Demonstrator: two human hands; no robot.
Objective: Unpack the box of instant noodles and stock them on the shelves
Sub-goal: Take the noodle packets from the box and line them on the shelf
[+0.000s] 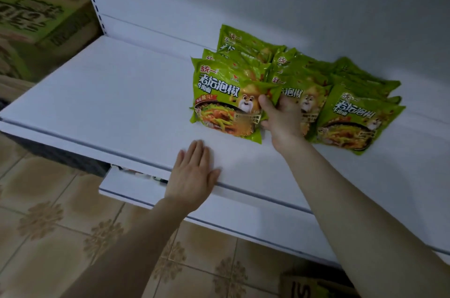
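Note:
Several green instant noodle packets (350,112) lie in overlapping rows on the white shelf (109,93), toward its right. My right hand (282,117) reaches in between the front left packet (224,100) and the middle packet, its thumb and fingers pinching the right edge of the left one. My left hand (192,176) lies flat, fingers together, on the shelf's front edge and holds nothing. A corner of a cardboard box (314,285) shows on the floor at the bottom right.
Stacked cartons with green print (36,20) stand to the left beyond the shelf upright. A lower white shelf (126,190) juts out beneath. The floor has beige patterned tiles (48,219). The shelf's left half holds no packets.

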